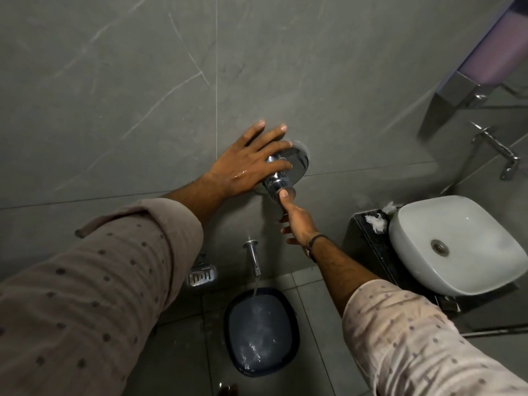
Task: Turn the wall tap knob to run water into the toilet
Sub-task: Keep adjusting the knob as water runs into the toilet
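A chrome tap knob (281, 178) sticks out of a round chrome plate (300, 161) on the grey tiled wall. My left hand (248, 164) lies over the knob's upper side, fingers spread against the wall and the plate, its back wet. My right hand (297, 221) reaches up from below, with its thumb pressed on the knob's outer end. Below, a chrome spout (254, 260) pours a stream of water (255, 291) into a dark blue basin (261, 330) on the floor, where water splashes.
A white washbasin (457, 244) sits on a dark counter (368, 241) at the right, with a chrome basin tap (497, 147) on the wall above it. A chrome soap holder (201, 275) hangs left of the spout. Grey floor tiles surround the blue basin.
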